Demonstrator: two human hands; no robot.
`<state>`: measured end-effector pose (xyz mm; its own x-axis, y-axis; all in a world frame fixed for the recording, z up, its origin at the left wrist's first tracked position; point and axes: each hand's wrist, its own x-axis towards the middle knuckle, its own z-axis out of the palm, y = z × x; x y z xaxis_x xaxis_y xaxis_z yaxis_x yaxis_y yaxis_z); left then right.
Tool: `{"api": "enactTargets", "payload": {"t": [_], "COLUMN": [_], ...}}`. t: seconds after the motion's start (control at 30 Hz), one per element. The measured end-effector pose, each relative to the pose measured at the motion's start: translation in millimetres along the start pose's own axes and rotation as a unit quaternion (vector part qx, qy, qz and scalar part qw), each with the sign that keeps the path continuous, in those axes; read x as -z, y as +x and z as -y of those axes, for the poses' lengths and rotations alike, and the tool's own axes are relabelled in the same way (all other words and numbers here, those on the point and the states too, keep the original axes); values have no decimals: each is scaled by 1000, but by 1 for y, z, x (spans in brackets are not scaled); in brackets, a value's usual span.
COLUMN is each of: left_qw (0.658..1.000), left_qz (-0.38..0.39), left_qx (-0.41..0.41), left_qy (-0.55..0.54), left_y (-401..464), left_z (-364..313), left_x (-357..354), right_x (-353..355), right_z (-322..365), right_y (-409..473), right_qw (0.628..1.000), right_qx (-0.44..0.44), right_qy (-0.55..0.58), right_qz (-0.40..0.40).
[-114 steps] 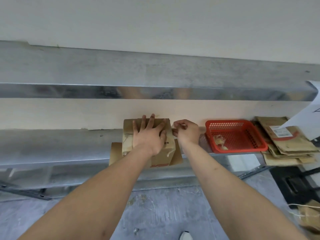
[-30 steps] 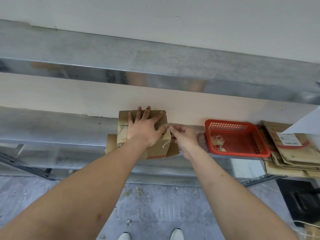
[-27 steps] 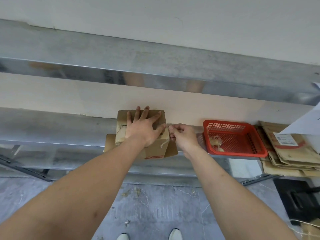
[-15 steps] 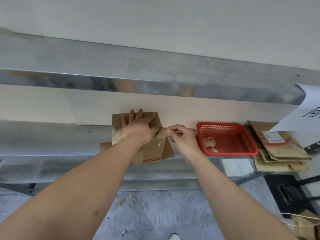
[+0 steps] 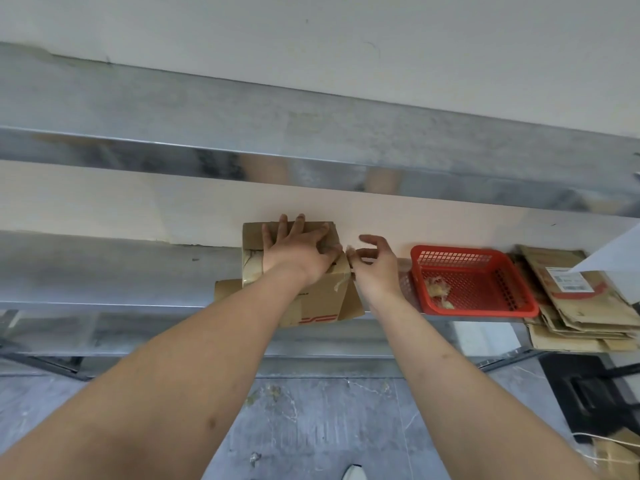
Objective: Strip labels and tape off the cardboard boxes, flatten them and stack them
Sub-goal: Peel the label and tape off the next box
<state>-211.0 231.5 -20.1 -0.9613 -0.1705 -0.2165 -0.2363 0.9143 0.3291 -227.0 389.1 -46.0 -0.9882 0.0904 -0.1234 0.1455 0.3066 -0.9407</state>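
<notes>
- Cardboard box [image 5: 318, 299], small and brown with a red mark low on its near face, stands on the metal shelf [image 5: 104, 271] at centre, its near lower edge hanging over the shelf's front lip.
- Left hand [image 5: 298, 252] lies flat on top of the box, fingers straight and spread toward the far wall, pressing it down.
- Right hand [image 5: 375, 268] sits just beside the box's right top corner; thumb and forefinger pinch a small pale scrap of tape [image 5: 349, 252] at that corner, while the other fingers are lifted and loosely spread.
- Another curl of loosened tape [image 5: 341, 284] hangs on the box's right near face, and crumpled tape [image 5: 251, 265] also clings to its left side.
- A side flap [image 5: 353, 303] splays out on the right of the box, another flap [image 5: 227, 289] on the left.
- To the right of the right hand, near it on the same shelf, stands a red plastic basket [image 5: 485, 308] with crumpled pale scraps [image 5: 438, 292] inside.
- Farther right, just beside the basket, lies a stack of flattened boxes [image 5: 581, 320]; the top one carries a white label [image 5: 568, 284].
- A white sheet [image 5: 620, 251] overlaps the stack's far right corner.
- Grey floor [image 5: 329, 427] shows below, with a white shoe tip [image 5: 353, 473] at the bottom edge.
</notes>
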Motion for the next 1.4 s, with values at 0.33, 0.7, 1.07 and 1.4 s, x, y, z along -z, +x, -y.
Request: {"api": "enactTargets", "payload": {"t": [0.33,0.7,1.07,1.4], "left_qw": [1000,1000,1000,1000], "left_qz": [1,5,3,12], "left_qx": [-14,-11,-14,-7], "left_qy": [1,7,12,0], "left_y": [-1,1,0,8], "left_z": [4,1,3,2], "left_x": [2,3,1,6], "right_x": [0,15,11,7], "right_z": [0,3,-12,-4], "right_y": [-2,2,-13,-2], "right_qw": [995,990,984,998], "right_qx": [-49,-90,-93,-44], "right_qy": [85,78,124,-14], "right_qz": [27,72,88,39]}}
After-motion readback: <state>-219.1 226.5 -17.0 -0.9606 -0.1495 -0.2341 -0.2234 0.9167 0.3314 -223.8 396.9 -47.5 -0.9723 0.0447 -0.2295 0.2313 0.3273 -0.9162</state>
